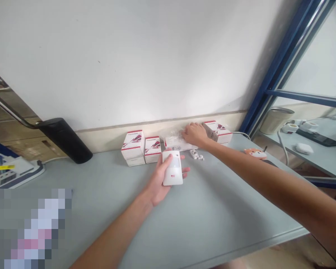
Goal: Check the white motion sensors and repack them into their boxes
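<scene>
My left hand (158, 185) is wrapped round a white motion sensor (173, 176), thumb on its front, and holds it above the grey table. The sensor has a pale window in its upper half and a small red mark below. At the wall my right hand (196, 134) reaches down over a white and red box (175, 142) with crumpled clear plastic (171, 134) on it. Its fingers curl downward, and whatever they grip is hidden. Small white parts (196, 154) lie in front of that box.
Several white and red boxes (133, 140) stand along the wall, one box (220, 132) right of my right hand. A black cylinder (67, 140) on a metal arm and a power strip (9, 175) are at left. A blue-framed glass panel (305, 97) borders the right.
</scene>
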The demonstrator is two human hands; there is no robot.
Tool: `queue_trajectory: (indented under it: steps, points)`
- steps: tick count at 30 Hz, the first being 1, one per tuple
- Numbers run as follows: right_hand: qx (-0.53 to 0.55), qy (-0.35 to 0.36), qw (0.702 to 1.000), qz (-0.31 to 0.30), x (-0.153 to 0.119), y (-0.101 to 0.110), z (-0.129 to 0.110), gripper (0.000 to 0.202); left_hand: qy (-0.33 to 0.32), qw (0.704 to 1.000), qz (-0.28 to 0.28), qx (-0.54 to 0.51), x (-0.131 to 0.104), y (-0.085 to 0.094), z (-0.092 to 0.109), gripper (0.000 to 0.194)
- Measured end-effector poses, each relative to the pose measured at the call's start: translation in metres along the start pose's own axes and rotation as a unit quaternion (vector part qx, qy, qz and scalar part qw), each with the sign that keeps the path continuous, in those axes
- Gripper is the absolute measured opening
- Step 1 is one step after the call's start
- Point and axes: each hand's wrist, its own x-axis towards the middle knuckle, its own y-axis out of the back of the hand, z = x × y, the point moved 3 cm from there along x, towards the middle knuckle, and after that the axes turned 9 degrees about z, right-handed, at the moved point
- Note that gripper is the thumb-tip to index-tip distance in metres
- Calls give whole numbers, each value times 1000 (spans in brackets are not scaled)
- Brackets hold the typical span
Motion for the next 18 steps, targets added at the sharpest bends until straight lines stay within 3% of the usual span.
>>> queue_trajectory:
  steps: [3, 6, 10, 15, 18]
  points:
    - [-8, -16, 1000, -9, -2, 5, 10, 33, 1, 1000, -13, -6, 1, 2, 2, 50]
    - [10, -14, 1000, -23, 0, 27, 15, 57, 6, 999, -9, -44, 1, 1, 4, 47]
    - [52, 1, 998, -47, -12, 47, 15, 63, 15, 997, 18, -76, -1, -2, 6, 49]
    - [38, 71, 994, 79, -46, 36, 13, 46, 39, 993, 10, -114, -2, -4, 3, 51]
    - [17, 100, 989, 108, -61, 25, 13, 45, 59, 989, 1, -134, -3, -2, 0, 52]
